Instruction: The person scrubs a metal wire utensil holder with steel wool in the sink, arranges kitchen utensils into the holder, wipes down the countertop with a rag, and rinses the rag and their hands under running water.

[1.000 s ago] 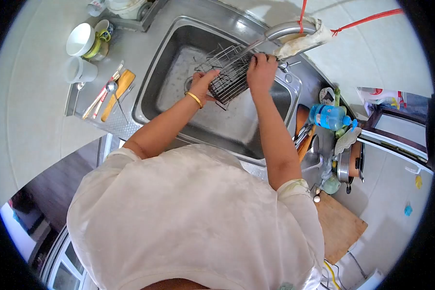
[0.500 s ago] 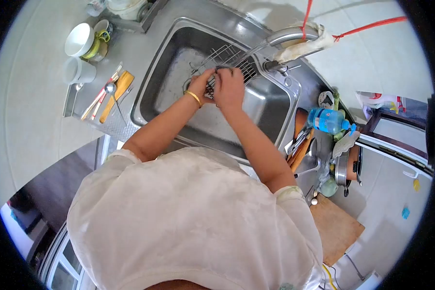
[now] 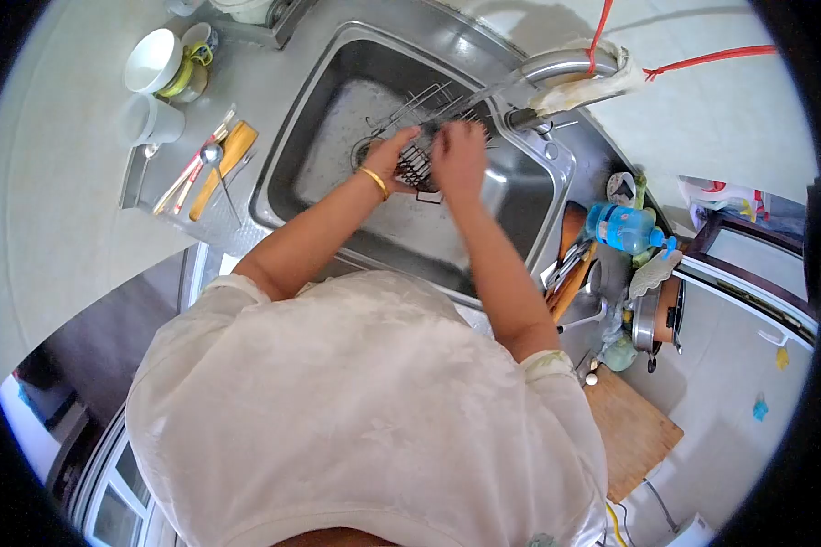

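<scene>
Both hands are down in the stainless steel sink basin (image 3: 483, 219), working on a dark wire rack (image 3: 420, 155) that lies tilted across the far middle of the basin, just below the curved metal tap (image 3: 556, 66). The left hand (image 3: 394, 155), with a gold bangle (image 3: 371, 182) on its wrist, grips the rack's left edge, its fingers curled around the wires. The right hand (image 3: 461, 159) lies on top of the rack just beside the left one, palm down, its fingers bent and pressed against the grid; whether they close round a wire cannot be told from above. The tap's spout is wrapped in a pale cloth (image 3: 584, 84) tied with red string (image 3: 702, 55). On the grey desk (image 3: 265, 82) to the left of the sink stand two white ceramic cups (image 3: 150, 59), one of them lying beside a yellow-green mug (image 3: 184, 77), and nearer lie a yellow wooden-handled spatula (image 3: 221, 164) and a metal spoon (image 3: 212, 157) among chopsticks. To the right of the sink lie a clear blue plastic bottle (image 3: 622, 228), a bundle of wooden and metal utensils (image 3: 567, 269), a small steel pot (image 3: 652, 314) and, nearer, a brown wooden cutting board (image 3: 637, 433).
</scene>
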The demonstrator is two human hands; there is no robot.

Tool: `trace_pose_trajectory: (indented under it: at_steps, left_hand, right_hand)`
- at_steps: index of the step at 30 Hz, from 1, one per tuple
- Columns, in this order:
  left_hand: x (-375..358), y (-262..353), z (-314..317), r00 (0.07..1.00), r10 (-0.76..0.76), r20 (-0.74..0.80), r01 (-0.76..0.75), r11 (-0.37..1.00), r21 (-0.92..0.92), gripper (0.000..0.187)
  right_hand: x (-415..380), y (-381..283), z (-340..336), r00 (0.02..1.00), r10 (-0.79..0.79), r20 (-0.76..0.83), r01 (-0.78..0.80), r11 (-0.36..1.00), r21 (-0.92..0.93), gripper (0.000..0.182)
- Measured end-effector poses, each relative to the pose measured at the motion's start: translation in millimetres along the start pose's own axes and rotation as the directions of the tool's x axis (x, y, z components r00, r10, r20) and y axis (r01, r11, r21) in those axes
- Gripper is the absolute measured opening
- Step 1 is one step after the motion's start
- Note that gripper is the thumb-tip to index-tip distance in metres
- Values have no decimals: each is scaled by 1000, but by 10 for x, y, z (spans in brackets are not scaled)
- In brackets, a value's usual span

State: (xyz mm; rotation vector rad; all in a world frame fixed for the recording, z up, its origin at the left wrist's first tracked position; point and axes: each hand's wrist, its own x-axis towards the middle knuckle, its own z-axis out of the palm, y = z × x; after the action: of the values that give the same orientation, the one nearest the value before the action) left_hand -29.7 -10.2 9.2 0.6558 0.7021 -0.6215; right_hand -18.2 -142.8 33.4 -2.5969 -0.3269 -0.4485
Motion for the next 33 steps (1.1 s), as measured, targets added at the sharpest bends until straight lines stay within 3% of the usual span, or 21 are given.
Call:
trace_pose_trajectory:
  at_steps: [3,6,9,10,13,16,18,21,23,27,29,30,31,33]
  left_hand:
    - [183,-110,-95,999,38,-30,-37,999,39,68]
    - [-152,17,113,1000,-14,3,14,999,37,78]
    - [85,-45,-1,992,-20,-124,23,1000,18,82]
    - [122,-42,-63,997,-45,-59,46,999,13,84]
    - [-33,-77,45,996,-33,-81,42,993,112,61]
    - [81,-120,4,996,32,-79,-18,984,175,66]
    - [-80,-72,113,997,72,-39,-64,985,162,64]
    - [118,-154,98,945,263,-194,-191,926,327,63]
    - [-1,-90,113,948,285,-139,-232,923,308,63]
    - [158,-151,-87,903,414,-114,-336,847,413,62]
    - [312,-228,-140,886,457,-83,-397,837,378,60]
    - [86,-109,22,908,391,-148,-298,853,428,58]
    - [184,-141,-25,906,397,-144,-298,842,450,58]
    - [360,-133,-117,899,417,-135,-303,814,496,57]
  right_hand:
    - [286,350,-102,983,170,-74,-177,979,-100,16]
    - [177,196,-113,996,43,-77,-49,995,-83,17]
    - [-150,-289,-164,1000,-12,22,10,996,85,16]
    - [-169,-316,-211,995,23,94,-31,996,84,16]
    - [7,193,-114,989,130,-74,-135,989,-58,17]
    - [251,433,-258,928,354,-118,-358,934,-14,19]
    - [238,300,-241,980,166,-113,-163,986,37,18]
    - [143,-192,-198,997,-49,-52,51,998,41,17]
    - [153,-325,-192,984,-180,9,180,984,-9,16]
    - [425,303,-147,983,153,-104,-155,988,-9,14]
    - [383,84,-180,995,67,-73,-62,995,78,13]
    - [280,-167,-163,999,-11,-40,17,991,130,12]
    - [220,-291,-150,996,-91,-9,91,978,187,12]
    - [230,-247,-116,985,-166,-49,170,979,116,12]
